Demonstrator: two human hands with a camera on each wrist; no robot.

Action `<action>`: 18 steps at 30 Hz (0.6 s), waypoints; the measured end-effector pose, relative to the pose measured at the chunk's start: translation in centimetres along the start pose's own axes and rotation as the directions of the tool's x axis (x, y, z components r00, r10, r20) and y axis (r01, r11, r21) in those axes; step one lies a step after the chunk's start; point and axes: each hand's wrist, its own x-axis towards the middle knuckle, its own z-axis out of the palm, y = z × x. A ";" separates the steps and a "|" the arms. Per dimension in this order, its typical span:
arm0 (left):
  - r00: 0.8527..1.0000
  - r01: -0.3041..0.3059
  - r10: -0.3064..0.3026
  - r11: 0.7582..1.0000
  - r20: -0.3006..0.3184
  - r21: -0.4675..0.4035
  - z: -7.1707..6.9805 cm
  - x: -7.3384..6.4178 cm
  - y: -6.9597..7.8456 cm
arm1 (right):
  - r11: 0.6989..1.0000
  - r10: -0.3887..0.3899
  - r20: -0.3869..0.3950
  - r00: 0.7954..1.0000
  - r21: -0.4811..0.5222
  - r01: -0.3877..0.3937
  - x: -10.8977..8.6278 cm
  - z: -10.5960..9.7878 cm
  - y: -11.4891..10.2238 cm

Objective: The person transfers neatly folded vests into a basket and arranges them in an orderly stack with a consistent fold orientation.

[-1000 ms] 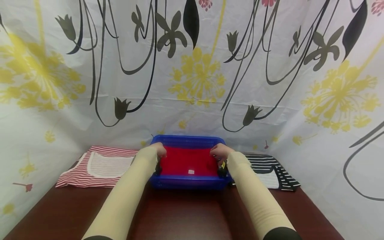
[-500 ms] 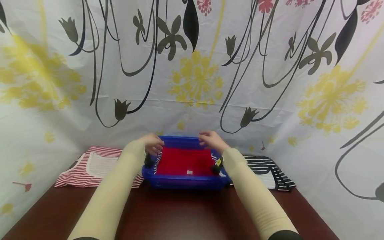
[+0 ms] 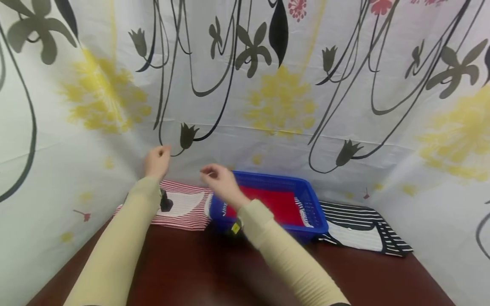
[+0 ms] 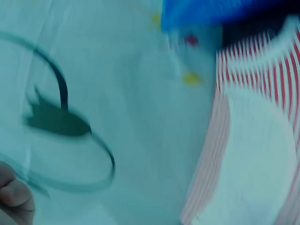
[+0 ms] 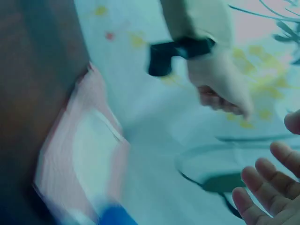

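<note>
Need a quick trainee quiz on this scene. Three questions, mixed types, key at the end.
1. True or false: the red cloth lies inside the blue basket.

2. In the head view, what lies left of the basket?
A) black-striped cloth
B) red-striped cloth
C) green towel

3. Short answer: what does the person's right hand hold?

Key:
1. True.
2. B.
3. Nothing; the right wrist view shows it empty, fingers apart.
</note>
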 end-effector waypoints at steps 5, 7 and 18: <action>0.991 0.084 -0.083 0.996 -0.102 -0.003 -1.4 -1.0 -2.9 | 0.997 0.032 0.060 0.998 -0.071 -0.028 -2.2 4.9 3.0; 0.986 0.103 -0.100 0.995 -0.131 0.014 -1.6 -1.4 -4.3 | 0.988 0.031 0.077 0.997 -0.156 -0.019 -3.1 6.3 4.5; 0.946 0.213 -0.247 0.962 0.209 0.170 -2.2 -3.3 -10.8 | 0.969 0.203 -0.058 0.977 -0.134 -0.209 -5.7 9.5 10.6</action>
